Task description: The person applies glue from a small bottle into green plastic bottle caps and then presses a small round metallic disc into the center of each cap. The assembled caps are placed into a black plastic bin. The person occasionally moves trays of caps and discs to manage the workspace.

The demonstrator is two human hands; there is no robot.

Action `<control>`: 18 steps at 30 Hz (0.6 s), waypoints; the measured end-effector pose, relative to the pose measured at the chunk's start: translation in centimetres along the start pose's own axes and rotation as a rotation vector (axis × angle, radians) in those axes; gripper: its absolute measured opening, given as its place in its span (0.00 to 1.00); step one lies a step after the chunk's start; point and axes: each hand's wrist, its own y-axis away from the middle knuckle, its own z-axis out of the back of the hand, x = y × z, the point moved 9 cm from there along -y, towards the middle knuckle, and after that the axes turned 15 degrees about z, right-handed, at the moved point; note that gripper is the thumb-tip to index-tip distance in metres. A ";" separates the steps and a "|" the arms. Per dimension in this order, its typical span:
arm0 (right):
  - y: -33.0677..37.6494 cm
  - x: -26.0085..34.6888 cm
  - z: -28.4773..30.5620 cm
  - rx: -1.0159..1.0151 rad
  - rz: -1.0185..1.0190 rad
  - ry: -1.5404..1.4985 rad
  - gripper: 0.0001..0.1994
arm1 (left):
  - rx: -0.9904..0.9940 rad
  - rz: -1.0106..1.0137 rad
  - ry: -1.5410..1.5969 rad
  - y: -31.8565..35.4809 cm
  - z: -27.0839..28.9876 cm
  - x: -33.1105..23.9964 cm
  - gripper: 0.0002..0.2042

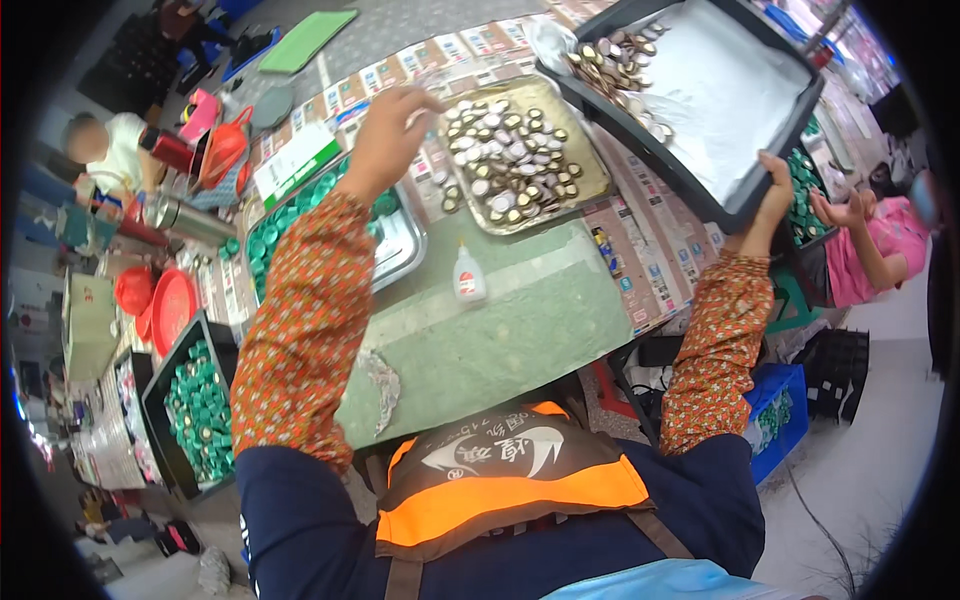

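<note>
Head view: a black rectangular white-lined plastic tray (642, 148) is gripped by the closed right hand (768, 195) beside a shallow metal tray (592, 180) of round gold-and-white pieces (510, 150), while whether anything is held by the half-curled left hand (393, 128) cannot be told.

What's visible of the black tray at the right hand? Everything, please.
The black tray is rectangular, plastic-looking, with raised walls. A wrinkled white sheet lines it, and a heap of small gold-and-white round pieces sits toward its left end. It lies askew at the upper right, its left corner beside the shallow metal-looking tray. The right hand grips its near right corner. Its far edge is cut off; what supports it underneath is hidden.
</note>
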 end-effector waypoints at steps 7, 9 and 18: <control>0.4 -3.7 1.7 -0.160 -0.082 -0.433 0.08 | 0.060 0.143 0.062 2.6 5.8 -0.2 0.11; 3.1 2.7 -2.8 -0.172 -0.091 -0.475 0.10 | 0.073 0.178 0.052 3.9 7.9 -1.7 0.10; -4.6 1.5 -1.5 -0.085 -0.078 -0.645 0.22 | 0.081 0.285 0.071 10.7 14.9 -1.1 0.11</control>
